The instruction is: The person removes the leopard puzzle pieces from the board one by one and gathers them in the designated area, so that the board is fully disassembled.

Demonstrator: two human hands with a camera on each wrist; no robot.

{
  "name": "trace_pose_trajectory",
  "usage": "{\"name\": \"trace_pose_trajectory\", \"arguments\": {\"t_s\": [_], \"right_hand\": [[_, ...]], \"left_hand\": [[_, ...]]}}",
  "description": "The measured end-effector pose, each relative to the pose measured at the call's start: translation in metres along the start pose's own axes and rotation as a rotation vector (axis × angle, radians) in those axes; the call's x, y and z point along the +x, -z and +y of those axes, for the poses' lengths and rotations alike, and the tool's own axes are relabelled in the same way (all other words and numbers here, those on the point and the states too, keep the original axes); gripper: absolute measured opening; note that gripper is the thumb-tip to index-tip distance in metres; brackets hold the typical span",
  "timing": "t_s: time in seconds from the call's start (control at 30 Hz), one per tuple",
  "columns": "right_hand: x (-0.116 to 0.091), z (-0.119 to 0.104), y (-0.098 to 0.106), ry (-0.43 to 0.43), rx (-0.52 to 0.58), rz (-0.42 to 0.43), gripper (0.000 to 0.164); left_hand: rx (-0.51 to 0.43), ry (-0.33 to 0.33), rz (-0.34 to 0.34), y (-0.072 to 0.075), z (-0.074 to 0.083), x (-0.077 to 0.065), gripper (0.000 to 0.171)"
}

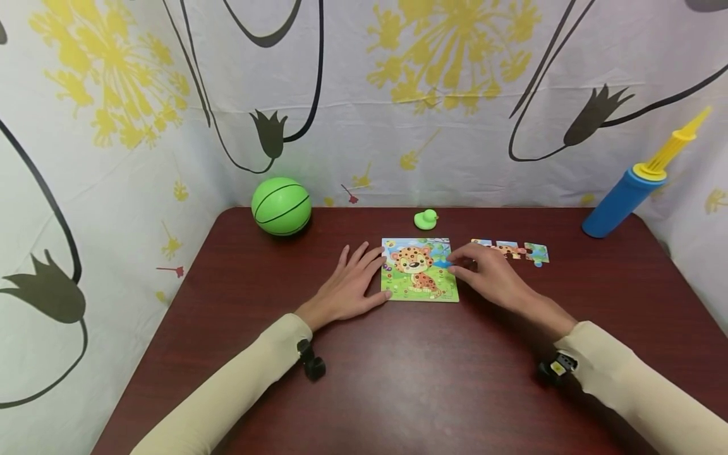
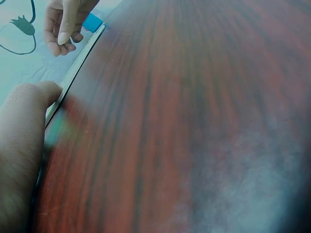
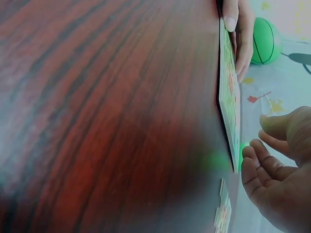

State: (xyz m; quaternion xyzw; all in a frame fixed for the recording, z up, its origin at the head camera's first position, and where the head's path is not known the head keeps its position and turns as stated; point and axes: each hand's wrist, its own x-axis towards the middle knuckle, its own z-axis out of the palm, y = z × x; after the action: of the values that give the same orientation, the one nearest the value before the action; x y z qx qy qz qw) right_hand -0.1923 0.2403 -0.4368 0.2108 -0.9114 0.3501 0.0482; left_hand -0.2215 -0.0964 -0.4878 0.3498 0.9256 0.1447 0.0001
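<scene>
A square puzzle board [image 1: 418, 278] with a spotted leopard cub picture lies on the table. My left hand [image 1: 352, 284] rests at its left side, fingers spread, with the fingertips and thumb touching the edge. Over the right edge hovers my right hand [image 1: 489, 272], its fingers loosely bent. The right wrist view shows that hand [image 3: 277, 170] with no piece visible between thumb and fingers. Several loose puzzle pieces [image 1: 536, 252] lie to the right of the board, partly hidden behind the right hand.
A light green toy duck [image 1: 425, 220] sits behind the board. At the back left is a green ball [image 1: 281, 206]. A blue pump [image 1: 620, 199] with a yellow top leans at the back right. Patterned white cloth [image 1: 352, 95] hangs behind the dark table [image 1: 387, 392].
</scene>
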Motion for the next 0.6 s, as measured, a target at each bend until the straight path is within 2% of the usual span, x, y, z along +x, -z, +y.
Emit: {"name": "trace_pose_trajectory", "arguments": {"t_s": [0.3,0.47,0.6], "right_hand": [[0.008,-0.006,-0.005,0.0,0.037,-0.033,0.017],[0.012,-0.007,-0.009,-0.046,0.072,-0.058,0.019],[0.016,-0.006,-0.012,-0.087,0.156,-0.098,0.025]], "left_hand": [[0.003,-0.001,0.005,-0.001,0.0,-0.001,0.083],[-0.003,0.0,0.005,-0.001,0.0,0.0,0.083],[-0.003,-0.001,0.005,-0.001,-0.001,0.0,0.083]]}}
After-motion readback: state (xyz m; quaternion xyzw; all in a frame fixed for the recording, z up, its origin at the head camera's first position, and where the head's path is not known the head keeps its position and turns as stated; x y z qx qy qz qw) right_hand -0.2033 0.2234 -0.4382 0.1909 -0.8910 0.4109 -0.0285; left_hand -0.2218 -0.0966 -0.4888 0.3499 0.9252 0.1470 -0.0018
